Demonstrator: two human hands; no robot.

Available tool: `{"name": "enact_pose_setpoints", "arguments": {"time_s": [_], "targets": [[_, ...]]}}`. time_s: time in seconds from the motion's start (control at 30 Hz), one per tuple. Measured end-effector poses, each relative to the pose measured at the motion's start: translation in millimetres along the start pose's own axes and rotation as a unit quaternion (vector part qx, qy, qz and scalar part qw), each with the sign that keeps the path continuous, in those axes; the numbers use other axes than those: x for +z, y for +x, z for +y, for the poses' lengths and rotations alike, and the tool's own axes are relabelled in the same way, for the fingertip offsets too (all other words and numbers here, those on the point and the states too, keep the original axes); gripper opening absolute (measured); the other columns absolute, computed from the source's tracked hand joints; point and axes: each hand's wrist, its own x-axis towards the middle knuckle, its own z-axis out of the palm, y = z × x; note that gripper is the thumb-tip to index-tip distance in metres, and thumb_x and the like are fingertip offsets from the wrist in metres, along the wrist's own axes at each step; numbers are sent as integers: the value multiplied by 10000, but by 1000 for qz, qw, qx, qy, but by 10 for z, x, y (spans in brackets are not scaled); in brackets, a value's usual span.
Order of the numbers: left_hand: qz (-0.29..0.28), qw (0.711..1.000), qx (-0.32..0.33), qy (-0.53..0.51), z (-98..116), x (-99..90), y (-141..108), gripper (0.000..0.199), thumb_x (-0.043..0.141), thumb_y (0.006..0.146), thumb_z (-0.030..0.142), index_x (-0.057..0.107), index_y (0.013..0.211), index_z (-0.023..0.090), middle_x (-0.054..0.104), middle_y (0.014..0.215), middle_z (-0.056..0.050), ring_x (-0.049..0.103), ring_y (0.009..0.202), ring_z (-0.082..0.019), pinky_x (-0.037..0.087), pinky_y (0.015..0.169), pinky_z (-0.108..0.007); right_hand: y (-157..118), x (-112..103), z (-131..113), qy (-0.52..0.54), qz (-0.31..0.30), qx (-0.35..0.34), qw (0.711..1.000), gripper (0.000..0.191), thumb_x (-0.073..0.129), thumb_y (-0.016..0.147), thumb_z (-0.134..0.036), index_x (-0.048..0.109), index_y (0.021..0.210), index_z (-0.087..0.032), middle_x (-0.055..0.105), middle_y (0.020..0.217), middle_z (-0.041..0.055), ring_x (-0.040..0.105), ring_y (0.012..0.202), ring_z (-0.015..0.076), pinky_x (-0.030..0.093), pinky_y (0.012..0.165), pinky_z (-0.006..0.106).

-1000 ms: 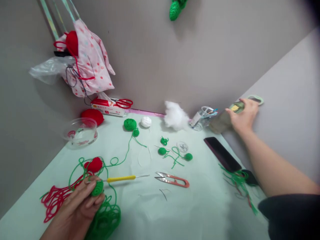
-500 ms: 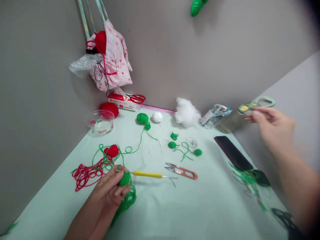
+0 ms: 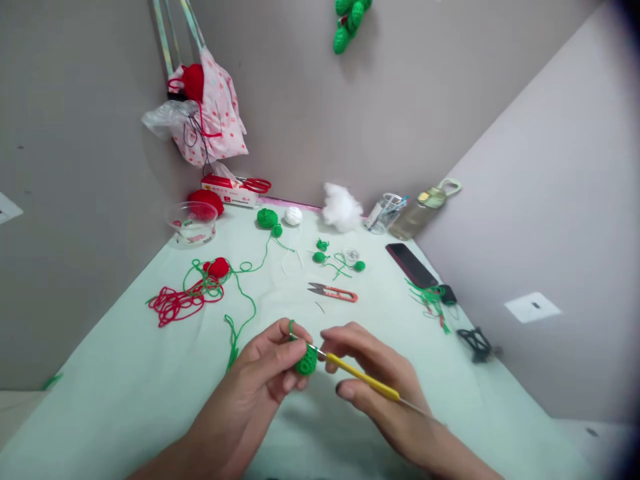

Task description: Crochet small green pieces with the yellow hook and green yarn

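A small green crochet piece (image 3: 307, 361) is pinched in my left hand (image 3: 273, 363), and green yarn loops over its index finger. The thin metal end of a yellow-handled crochet hook (image 3: 367, 379) lies at the piece, under my left fingertips. Around the hook's handle, my right hand (image 3: 383, 373) is spread, with its thumb below and its fingers above; no firm grip shows. Beyond the hands lie orange thread snips (image 3: 334, 293) and a short thread scrap (image 3: 320, 307). Green yarn (image 3: 233, 343) trails beside my left wrist.
Tangled red yarn (image 3: 177, 303) and a clear bowl (image 3: 193, 230) are at left. Green yarn balls (image 3: 267, 218), a white ball (image 3: 293, 216) and stuffing (image 3: 342, 208) stand at the back. A bottle (image 3: 419, 212), phone (image 3: 411, 265) and yarn scraps (image 3: 427, 299) line the right edge.
My right hand has come from near the bottle at the right down to the crochet hook. My left hand appears farther right in view with the green piece. The view has shifted.
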Motion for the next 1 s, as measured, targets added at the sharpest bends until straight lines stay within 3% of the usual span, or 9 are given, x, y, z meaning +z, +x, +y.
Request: {"name": "enact_pose_setpoints", "arguments": {"time_s": [0.13, 0.27, 0.37, 0.5, 0.63, 0.77, 0.9, 1.0], "targets": [[-48, 997, 27, 53, -202, 45, -87, 193, 903, 808, 329, 796, 919, 213, 546, 707, 48, 399, 619, -82, 422, 674, -222, -224, 242, 10, 46, 125, -24, 991, 169, 740, 965, -329, 826, 1104, -286, 765, 903, 56, 709, 799, 192, 591, 719, 314], [-64, 991, 46, 109, -358, 71, -174, 385, 894, 815, 324, 802, 1184, 268, 578, 739, 43, 434, 647, -100, 393, 670, -249, -450, 349, 129, 139, 221, 0, 965, 124, 766, 944, -381, 838, 989, -291, 713, 821, 22, 651, 693, 154, 536, 636, 277], [-65, 985, 65, 145, -454, 82, -228, 479, 891, 814, 315, 779, 1279, 296, 621, 810, 21, 468, 678, -118, 382, 647, -265, -587, 347, 202, 164, 225, 3, 960, 159, 762, 941, -409, 841, 1010, -290, 702, 852, 28, 644, 715, 162, 532, 646, 292], [-65, 977, 95, 179, -523, 83, -235, 467, 878, 815, 277, 790, 1273, 308, 649, 862, -2, 493, 727, -142, 391, 643, -267, -679, 322, 211, 111, 214, -15, 970, 120, 764, 944, -285, 842, 1034, -304, 718, 932, 45, 669, 873, 191, 543, 733, 306], [-61, 970, 106, 209, -543, 59, -177, 445, 878, 813, 266, 802, 1248, 320, 645, 896, 0, 519, 778, -147, 446, 711, -262, -675, 357, 219, 83, 236, -46, 967, 212, 678, 1004, -217, 829, 1097, -333, 746, 989, 38, 689, 958, 187, 571, 808, 310], [-49, 962, 130, 237, -566, -12, -129, 439, 886, 831, 291, 790, 1252, 369, 620, 899, 25, 542, 837, -138, 479, 828, -259, -642, 408, 246, 16, 271, -91, 958, 271, 656, 1006, -145, 812, 1144, -318, 775, 1002, 31, 709, 958, 170, 595, 801, 289], [-41, 958, 140, 247, -603, -57, -128, 444, 873, 862, 319, 772, 1288, 393, 627, 909, 35, 544, 851, -126, 482, 838, -239, -640, 438, 243, -1, 259, -110, 959, 265, 610, 1019, -120, 779, 1145, -280, 768, 967, 31, 715, 897, 162, 624, 775, 293], [-15, 957, 158, 241, -642, -51, -140, 460, 878, 862, 324, 764, 1304, 378, 655, 918, 36, 553, 858, -119, 478, 845, -232, -681, 489, 298, -128, 256, -156, 946, 342, 593, 1007, -79, 747, 1245, -270, 760, 1052, 72, 733, 950, 195, 653, 784, 341]]}}
